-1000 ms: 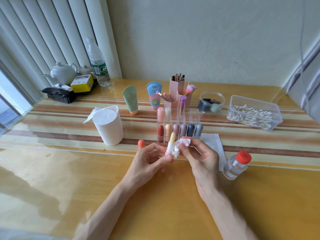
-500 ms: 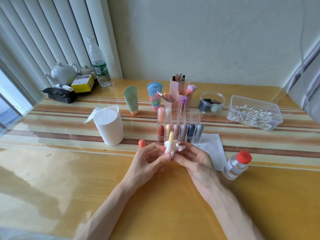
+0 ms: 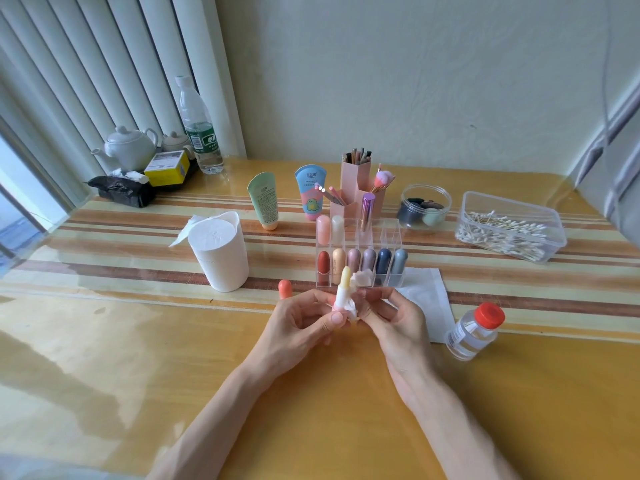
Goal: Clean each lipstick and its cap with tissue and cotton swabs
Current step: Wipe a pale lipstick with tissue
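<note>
At the far left of the table [image 3: 104, 341], by the blinds, stand a white teapot [image 3: 130, 147], a black bag [image 3: 121, 192], a yellow box [image 3: 168, 168] and a water bottle [image 3: 197, 129]. Nearer, a white tub of tissue roll [image 3: 221, 252] stands upright, with a green tube [image 3: 264, 200] and a blue tube [image 3: 310, 192] behind it to the right.

An orange cap [image 3: 285, 288] stands on end on the table, just beside the left hand [image 3: 301, 323]. That hand's grip pinches the lower end of the lipstick [image 3: 343, 289] between thumb and fingers, so the pale yellow stick rises upright above the grip. A small piece of tissue [image 3: 360, 279] lies against the lipstick's right side, pinched there by the grip of the right hand [image 3: 398, 327], whose fingertips meet the left hand's at the base.

Just behind both hands sits a clear organizer [image 3: 391, 237] with capped lipsticks in two rows, and behind it a pink brush holder [image 3: 356, 181]. To the right, a folded tissue sheet [image 3: 427, 299] lies flat, partly hidden by the right hand. Further right are a round jar [image 3: 426, 206], a small bottle with a red cap [image 3: 474, 330] and a clear box of cotton swabs [image 3: 509, 230].
</note>
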### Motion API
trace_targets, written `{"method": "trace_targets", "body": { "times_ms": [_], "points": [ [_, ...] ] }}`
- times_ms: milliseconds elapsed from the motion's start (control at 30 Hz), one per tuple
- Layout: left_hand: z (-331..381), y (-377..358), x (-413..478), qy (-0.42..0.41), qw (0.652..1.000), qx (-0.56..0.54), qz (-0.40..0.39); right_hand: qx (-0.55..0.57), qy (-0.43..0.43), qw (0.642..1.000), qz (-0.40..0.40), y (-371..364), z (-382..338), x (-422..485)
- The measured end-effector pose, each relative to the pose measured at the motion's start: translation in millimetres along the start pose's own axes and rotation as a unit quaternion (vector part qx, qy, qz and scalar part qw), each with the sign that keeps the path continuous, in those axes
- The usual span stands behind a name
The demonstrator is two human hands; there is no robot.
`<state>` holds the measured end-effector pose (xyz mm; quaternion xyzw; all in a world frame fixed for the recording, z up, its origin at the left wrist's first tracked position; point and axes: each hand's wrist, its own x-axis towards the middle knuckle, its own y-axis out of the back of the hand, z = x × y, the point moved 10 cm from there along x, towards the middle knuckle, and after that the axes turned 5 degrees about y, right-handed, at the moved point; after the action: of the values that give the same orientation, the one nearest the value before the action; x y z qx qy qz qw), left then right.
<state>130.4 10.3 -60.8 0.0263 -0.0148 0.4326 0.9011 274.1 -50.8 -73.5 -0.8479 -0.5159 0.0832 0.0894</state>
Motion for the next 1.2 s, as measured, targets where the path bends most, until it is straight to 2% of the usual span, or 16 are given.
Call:
{"method": "trace_targets", "body": {
  "times_ms": [167,400,567,800,933,1067,1200],
  "points": [
    [0,-1,0,0.003,1.0,-0.014,-0.01,-0.003,0.026,1.0,-0.016,-4,-3,-2],
    [-4,2,0,0.016,1.0,-0.02,-0.011,-0.004,0.035,0.993,-0.109,-17,-5,-3],
    [-1,-1,-1,0.008,0.999,-0.016,-0.041,-0.036,0.058,0.984,-0.163,-25,-7,-4],
    [-4,-8,-3,0.057,0.992,-0.08,-0.084,-0.049,0.056,0.973,-0.219,-31,-6,-7],
    [0,-12,-3,0.08,0.989,-0.076,-0.095,-0.054,0.046,0.967,-0.246,-35,-8,-12],
    [1,-15,-3,0.099,0.988,-0.057,-0.1,-0.027,0.031,0.968,-0.249,-38,-9,-12],
    [-5,-8,-2,0.113,0.987,-0.101,-0.057,-0.002,0.049,0.975,-0.217,-38,-9,-7]
  ]
}}
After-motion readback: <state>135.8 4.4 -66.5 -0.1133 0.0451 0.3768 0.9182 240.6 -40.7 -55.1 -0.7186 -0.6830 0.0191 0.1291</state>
